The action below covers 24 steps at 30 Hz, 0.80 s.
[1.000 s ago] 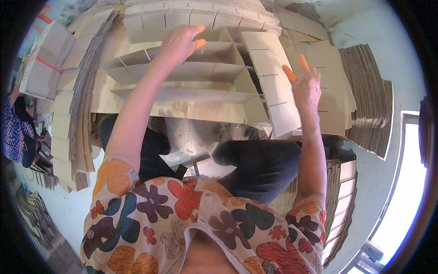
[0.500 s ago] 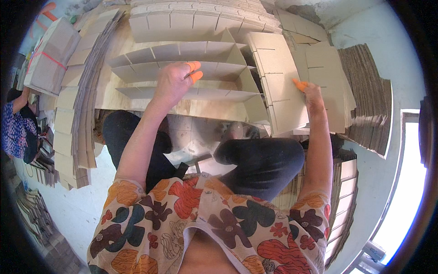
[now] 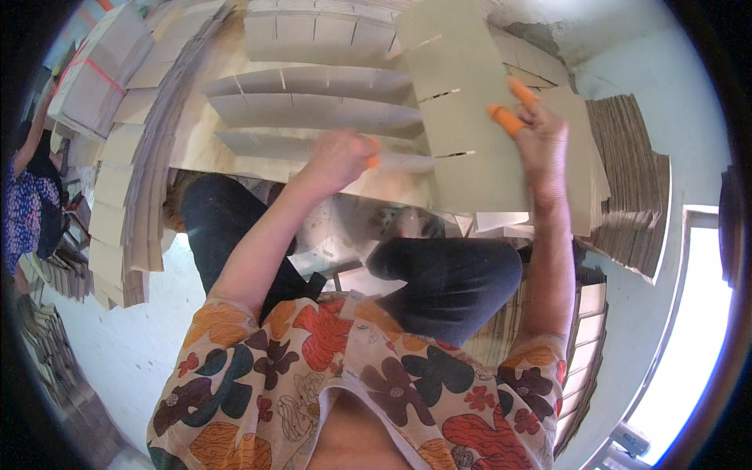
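Note:
A wide slotted cardboard divider strip (image 3: 462,125) lies across the right ends of several upright long cardboard strips (image 3: 313,113). My right hand (image 3: 542,137), with orange finger covers, is closed on its right side. Two covered fingers show on top; the thumb is hidden. My left hand (image 3: 338,160) is closed in a fist beside the nearest upright strip, orange covers at its fingertips. What it pinches, if anything, is hidden. The wide strip hides the cross pieces beneath it.
Stacked slotted strips (image 3: 321,35) stand at the far side of the wooden board (image 3: 200,145). More stacks lie on the left (image 3: 129,172) and right (image 3: 627,172). A cardboard box with red strap (image 3: 102,70) sits far left, near another person (image 3: 35,196).
My right hand has moved up, and the wide strip has shifted leftward over the upright strips' ends. My left hand has moved right and nearer to me, still closed.

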Motion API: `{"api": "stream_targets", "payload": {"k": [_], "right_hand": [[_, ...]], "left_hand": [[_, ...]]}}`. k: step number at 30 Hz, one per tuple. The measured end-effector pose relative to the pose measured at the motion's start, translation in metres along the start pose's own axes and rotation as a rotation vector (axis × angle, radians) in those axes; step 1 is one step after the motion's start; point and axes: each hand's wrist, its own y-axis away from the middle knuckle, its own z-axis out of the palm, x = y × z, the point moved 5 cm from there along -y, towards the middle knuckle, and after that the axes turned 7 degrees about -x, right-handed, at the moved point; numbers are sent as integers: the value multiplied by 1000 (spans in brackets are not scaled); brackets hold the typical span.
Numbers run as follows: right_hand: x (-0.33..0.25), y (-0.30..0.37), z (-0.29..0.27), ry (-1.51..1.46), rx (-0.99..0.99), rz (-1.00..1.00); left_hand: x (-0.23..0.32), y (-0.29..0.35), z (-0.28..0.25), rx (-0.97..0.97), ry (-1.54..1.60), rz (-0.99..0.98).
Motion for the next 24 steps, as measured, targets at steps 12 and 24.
{"api": "stream_targets", "payload": {"k": [12,24], "right_hand": [[-19,-10,53,105,-179,-84],[-4,-8,75,91,-220,-91]], "left_hand": [[5,0,4,125,20,6],[1,-3,8,92,72,22]]}}
